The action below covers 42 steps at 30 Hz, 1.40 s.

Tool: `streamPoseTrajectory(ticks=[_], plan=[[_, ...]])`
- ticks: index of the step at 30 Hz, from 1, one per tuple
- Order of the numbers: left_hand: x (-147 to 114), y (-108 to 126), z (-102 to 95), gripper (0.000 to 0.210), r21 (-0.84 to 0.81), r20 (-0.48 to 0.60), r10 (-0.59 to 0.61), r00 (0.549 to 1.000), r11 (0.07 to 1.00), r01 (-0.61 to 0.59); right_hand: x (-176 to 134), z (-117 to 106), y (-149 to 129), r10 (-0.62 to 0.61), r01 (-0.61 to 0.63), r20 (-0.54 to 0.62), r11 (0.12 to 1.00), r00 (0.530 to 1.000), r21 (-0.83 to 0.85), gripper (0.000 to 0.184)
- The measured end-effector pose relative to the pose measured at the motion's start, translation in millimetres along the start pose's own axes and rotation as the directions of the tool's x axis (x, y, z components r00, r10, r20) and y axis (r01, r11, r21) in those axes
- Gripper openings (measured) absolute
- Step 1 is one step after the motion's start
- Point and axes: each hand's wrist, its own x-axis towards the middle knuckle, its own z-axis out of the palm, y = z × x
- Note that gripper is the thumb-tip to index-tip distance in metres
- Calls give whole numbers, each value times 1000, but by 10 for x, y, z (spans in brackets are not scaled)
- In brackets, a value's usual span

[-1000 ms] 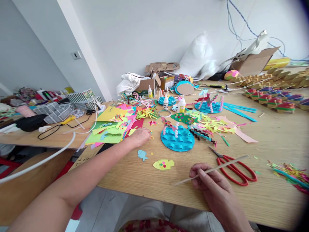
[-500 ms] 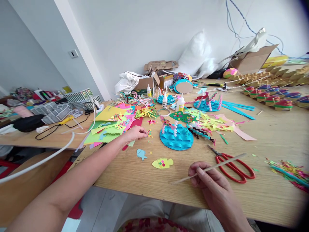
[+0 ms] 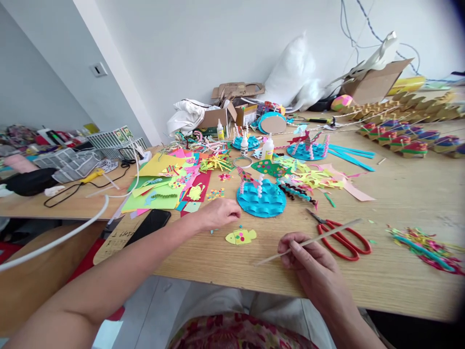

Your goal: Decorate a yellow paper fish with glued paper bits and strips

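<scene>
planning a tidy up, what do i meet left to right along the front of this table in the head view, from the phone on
Black phone, left hand, blue round base, right hand, red-handled scissors, heap of coloured strips. The thin stick and yellow fish overlap their neighbours, so are left out.

Looks like a handicraft workshop.
Shown by a wooden table (image 3: 403, 194) spread with coloured paper sheets (image 3: 156, 166), glue bottles (image 3: 268, 149), red-handled scissors (image 3: 322, 222), a spotted paper fish (image 3: 241, 237) and painted egg-carton-like pieces (image 3: 414, 149), and backed by a cardboard box (image 3: 374, 86) and bulging white bag (image 3: 290, 72).
</scene>
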Motion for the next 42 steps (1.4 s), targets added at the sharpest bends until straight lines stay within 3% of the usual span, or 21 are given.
streamPoseTrajectory(ticks=[2, 5, 17, 24, 29, 42], plan=[[44, 62, 29, 13, 126, 68, 106, 992, 985, -114, -4, -7, 6, -4, 4, 1, 1000, 1000, 5, 13], [106, 75, 68, 12, 201, 141, 139, 980, 966, -166, -6, -9, 9, -13, 13, 5, 1000, 1000, 10, 13], [101, 127, 70, 10, 284, 201, 137, 970, 940, -192, 3, 14, -7, -12, 12, 8, 1000, 1000, -3, 13], [70, 48, 29, 10, 94, 109, 44, 993, 994, -54, -7, 1, -13, 2, -2, 14, 1000, 1000, 6, 13], [-40, 91, 15, 9, -36, 154, -93, 984, 994, 100, 6, 8, -6, 8, -8, 7, 1000, 1000, 4, 13], [-113, 98, 162, 10, 51, 155, -131, 979, 991, 125, -12, 23, -41, -3, 3, 3, 1000, 1000, -31, 15]])
